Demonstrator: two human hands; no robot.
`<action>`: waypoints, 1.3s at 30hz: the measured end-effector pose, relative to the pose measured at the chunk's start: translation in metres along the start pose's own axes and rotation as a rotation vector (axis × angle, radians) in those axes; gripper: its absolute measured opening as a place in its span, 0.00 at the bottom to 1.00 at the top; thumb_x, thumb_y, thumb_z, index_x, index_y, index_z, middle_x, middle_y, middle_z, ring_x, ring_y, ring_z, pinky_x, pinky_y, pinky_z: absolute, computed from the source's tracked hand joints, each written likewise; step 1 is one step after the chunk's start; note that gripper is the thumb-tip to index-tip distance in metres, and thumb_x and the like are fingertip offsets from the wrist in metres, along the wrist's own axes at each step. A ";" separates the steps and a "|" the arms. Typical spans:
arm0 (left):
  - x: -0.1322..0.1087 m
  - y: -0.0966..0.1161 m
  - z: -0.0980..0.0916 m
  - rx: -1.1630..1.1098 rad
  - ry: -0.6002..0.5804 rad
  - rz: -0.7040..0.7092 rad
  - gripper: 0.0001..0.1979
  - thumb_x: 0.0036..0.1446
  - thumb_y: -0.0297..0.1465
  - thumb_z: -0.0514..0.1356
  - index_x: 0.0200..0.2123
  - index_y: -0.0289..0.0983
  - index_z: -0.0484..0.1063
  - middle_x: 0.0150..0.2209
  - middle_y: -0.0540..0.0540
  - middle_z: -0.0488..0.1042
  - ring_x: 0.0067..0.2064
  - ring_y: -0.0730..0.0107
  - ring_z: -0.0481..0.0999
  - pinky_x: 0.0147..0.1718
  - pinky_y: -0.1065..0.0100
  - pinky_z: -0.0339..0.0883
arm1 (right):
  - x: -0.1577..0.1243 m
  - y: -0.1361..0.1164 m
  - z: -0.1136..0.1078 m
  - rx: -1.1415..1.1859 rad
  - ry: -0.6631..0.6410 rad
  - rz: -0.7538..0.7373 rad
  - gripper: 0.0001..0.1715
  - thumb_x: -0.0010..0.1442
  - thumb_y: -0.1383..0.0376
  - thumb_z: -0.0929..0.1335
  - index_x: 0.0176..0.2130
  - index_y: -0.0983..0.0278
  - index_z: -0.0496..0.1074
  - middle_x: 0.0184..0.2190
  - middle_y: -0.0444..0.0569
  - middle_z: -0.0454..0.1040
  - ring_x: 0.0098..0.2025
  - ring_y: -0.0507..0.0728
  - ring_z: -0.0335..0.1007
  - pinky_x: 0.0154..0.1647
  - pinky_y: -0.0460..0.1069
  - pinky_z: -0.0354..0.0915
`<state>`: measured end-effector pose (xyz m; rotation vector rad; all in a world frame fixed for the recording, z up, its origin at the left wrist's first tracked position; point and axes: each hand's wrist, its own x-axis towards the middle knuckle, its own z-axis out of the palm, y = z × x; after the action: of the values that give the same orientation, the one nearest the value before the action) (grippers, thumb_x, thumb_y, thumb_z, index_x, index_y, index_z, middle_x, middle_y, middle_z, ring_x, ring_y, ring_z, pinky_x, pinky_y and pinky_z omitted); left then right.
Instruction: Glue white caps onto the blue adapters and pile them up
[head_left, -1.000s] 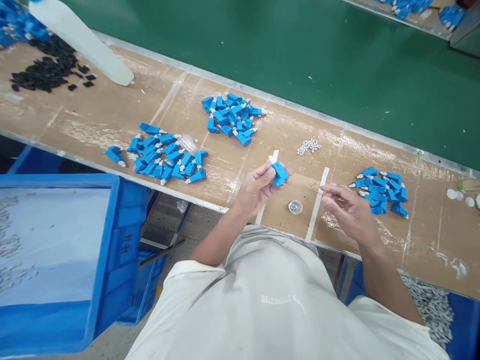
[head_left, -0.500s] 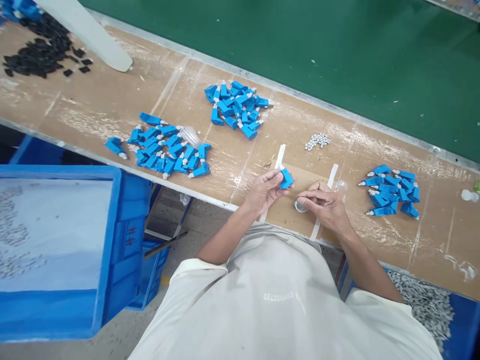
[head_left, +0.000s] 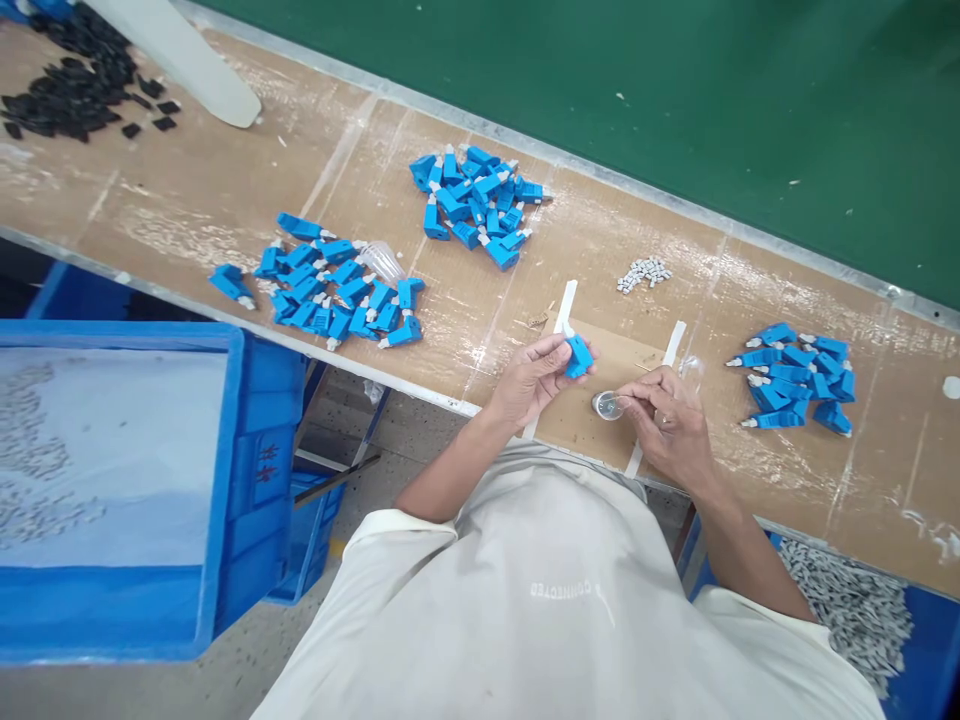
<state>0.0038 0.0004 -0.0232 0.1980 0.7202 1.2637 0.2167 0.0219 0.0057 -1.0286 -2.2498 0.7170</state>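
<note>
1 blue piece [head_left: 578, 356] with a white end is pinched in the left hand [head_left: 529, 385], just beyond and to the left of the small round cup [head_left: 607, 405]. The thumb presses on its near side and the curled fingers back it, a grip that seems meant to steady the piece with its white end uncovered. The right hand [head_left: 671, 430] is at the cup's right side, thumb and forefinger drawn close together, other fingers loosely bent; whether they pinch something thin, I cannot tell.

The cup sits on the tabletop [head_left: 570, 235] between 2 white strips [head_left: 570, 300], probably for easy reach by both hands. Beyond the cup and slightly right lies a heap of small pale bits [head_left: 645, 273], apart from the blue parts, perhaps so the 2 kinds do not mix. More blue pieces lie in 3 groups: a right group [head_left: 787, 372] well to the cup's right, a middle group [head_left: 491, 185] beyond it to the left, and a left group [head_left: 345, 272] farther left. Gaps between them presumably keep the groups distinct. Farthest left of the cup is a pile of black parts [head_left: 64, 100].
</note>
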 end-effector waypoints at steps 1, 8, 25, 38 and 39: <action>-0.001 -0.001 -0.001 0.014 -0.002 -0.004 0.19 0.46 0.37 0.77 0.38 0.32 0.80 0.41 0.40 0.83 0.42 0.63 0.83 0.37 0.70 0.74 | 0.001 -0.001 -0.002 -0.015 -0.001 -0.025 0.06 0.68 0.68 0.68 0.41 0.60 0.77 0.32 0.47 0.72 0.31 0.54 0.68 0.29 0.51 0.65; -0.010 -0.007 0.000 0.105 -0.022 -0.027 0.21 0.41 0.42 0.79 0.33 0.32 0.82 0.33 0.44 0.81 0.34 0.70 0.79 0.35 0.70 0.71 | -0.001 -0.006 -0.008 -0.095 -0.009 -0.188 0.05 0.68 0.71 0.68 0.40 0.61 0.71 0.33 0.49 0.73 0.32 0.55 0.69 0.27 0.49 0.63; -0.019 -0.013 0.017 0.118 -0.105 -0.103 0.26 0.41 0.46 0.78 0.35 0.32 0.78 0.28 0.47 0.79 0.28 0.70 0.79 0.29 0.70 0.70 | 0.012 -0.042 -0.016 0.210 0.304 -0.138 0.05 0.66 0.68 0.70 0.43 0.58 0.73 0.33 0.49 0.82 0.36 0.60 0.80 0.35 0.55 0.74; -0.018 -0.014 0.018 0.107 -0.131 -0.114 0.26 0.42 0.46 0.78 0.36 0.32 0.78 0.29 0.47 0.79 0.28 0.70 0.78 0.32 0.69 0.71 | 0.016 -0.035 -0.008 0.132 0.312 -0.193 0.06 0.66 0.70 0.70 0.42 0.59 0.73 0.35 0.49 0.82 0.36 0.59 0.81 0.35 0.54 0.74; -0.018 -0.014 0.017 0.103 -0.132 -0.117 0.26 0.42 0.46 0.78 0.36 0.32 0.78 0.29 0.47 0.79 0.29 0.70 0.78 0.32 0.69 0.71 | 0.016 -0.034 -0.008 0.129 0.305 -0.193 0.06 0.66 0.70 0.70 0.42 0.59 0.73 0.35 0.49 0.82 0.36 0.59 0.81 0.35 0.54 0.74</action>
<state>0.0234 -0.0168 -0.0101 0.3164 0.6737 1.0929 0.1964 0.0174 0.0381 -0.7869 -1.9783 0.5717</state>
